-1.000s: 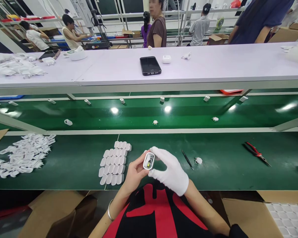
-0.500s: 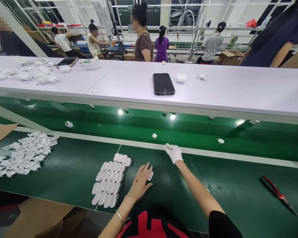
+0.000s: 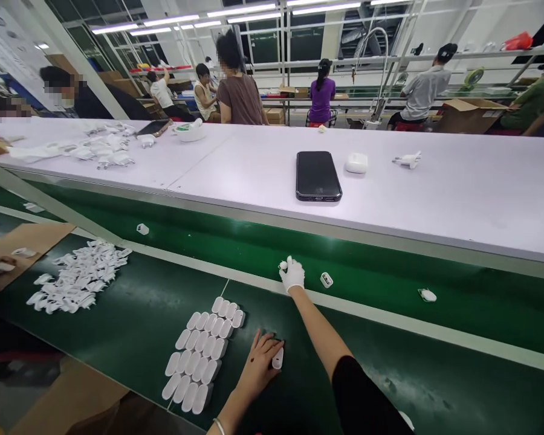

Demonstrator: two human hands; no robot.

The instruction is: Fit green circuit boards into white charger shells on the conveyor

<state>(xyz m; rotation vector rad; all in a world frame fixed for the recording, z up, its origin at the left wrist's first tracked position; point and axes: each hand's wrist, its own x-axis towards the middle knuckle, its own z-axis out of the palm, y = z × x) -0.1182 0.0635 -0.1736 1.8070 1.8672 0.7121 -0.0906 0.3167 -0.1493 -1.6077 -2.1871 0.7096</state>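
Head view: near and far

Left hand (image 3: 260, 357), fingers a bit spread, touches a white case (image 3: 278, 360), right of the white rows (image 3: 202, 341). Farther off, the gloved right hand (image 3: 294, 276) seems to pinch a small white part (image 3: 283, 265) over the green belt (image 3: 376, 285).

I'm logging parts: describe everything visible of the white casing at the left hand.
The white casing is small and rounded at its visible end, plastic-looking and smooth, with a tiny dark spot. It appears to rest on the green work surface, right of the grouped white casings. The left hand touches it, hiding its far end.
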